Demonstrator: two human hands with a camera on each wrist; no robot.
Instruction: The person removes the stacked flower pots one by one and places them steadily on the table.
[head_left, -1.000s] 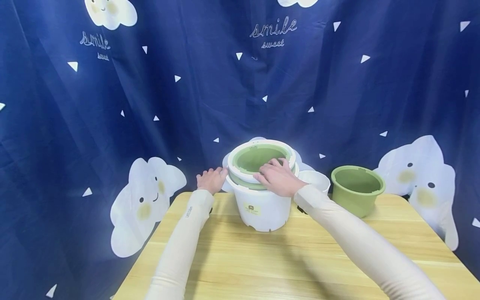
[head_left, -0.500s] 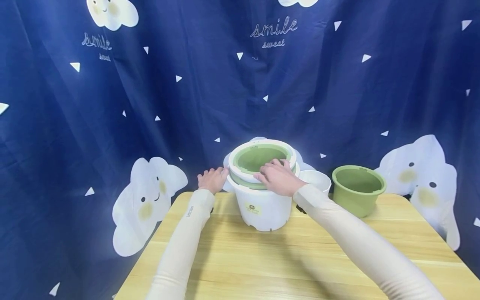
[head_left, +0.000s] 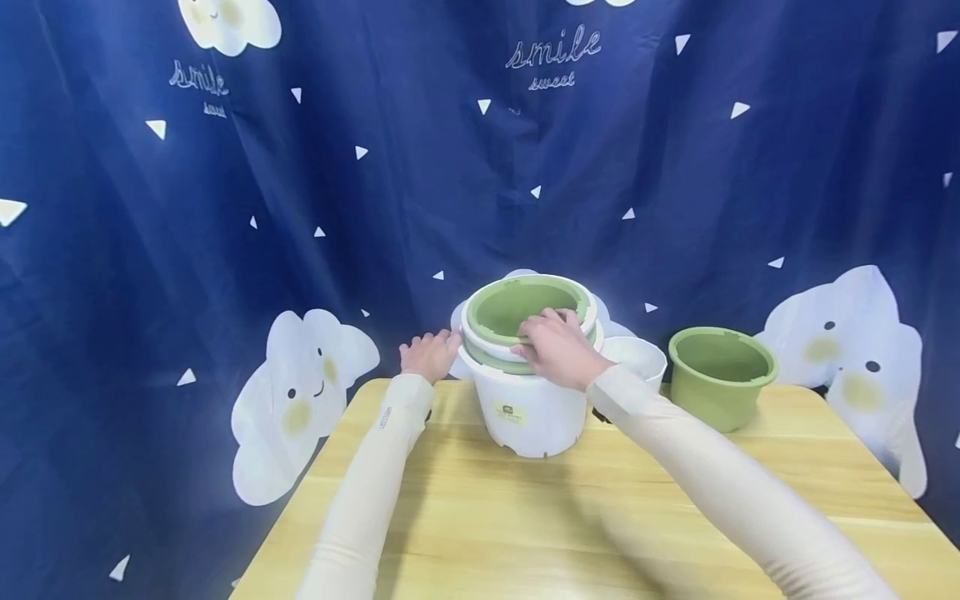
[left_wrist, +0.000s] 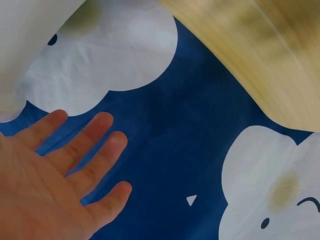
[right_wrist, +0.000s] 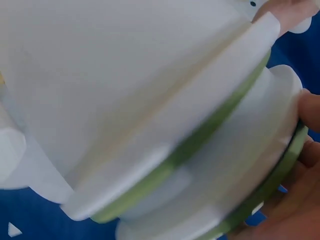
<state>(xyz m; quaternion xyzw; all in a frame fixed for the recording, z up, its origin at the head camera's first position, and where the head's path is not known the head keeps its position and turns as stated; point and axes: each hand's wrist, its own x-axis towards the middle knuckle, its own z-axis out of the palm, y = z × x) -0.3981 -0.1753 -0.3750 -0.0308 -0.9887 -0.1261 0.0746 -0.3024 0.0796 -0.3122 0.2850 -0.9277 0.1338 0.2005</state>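
A stack of nested white and green plant pots stands at the table's back. Outermost is a large white pot (head_left: 536,417) with a small label; a green pot's edge (head_left: 489,360) and a smaller white pot (head_left: 487,343) show above it. My right hand (head_left: 558,348) grips the near right rim of the topmost green pot (head_left: 510,307), fingers inside it and thumb at the white rim below. The right wrist view shows the stacked rims and that green rim (right_wrist: 280,187) by my fingers. My left hand (head_left: 430,357) is at the big pot's left rim, fingers (left_wrist: 95,170) straight and spread.
A single green pot (head_left: 712,408) stands on the right of the wooden table (head_left: 480,525). Between it and the stack is a small white pot (head_left: 637,354), partly behind my right forearm. A blue curtain (head_left: 405,167) hangs close behind the table.
The topmost green pot has risen a little in the white pot below it, its rim now standing higher. My right hand stays on that rim; my left hand keeps its place. The view has shifted slightly.
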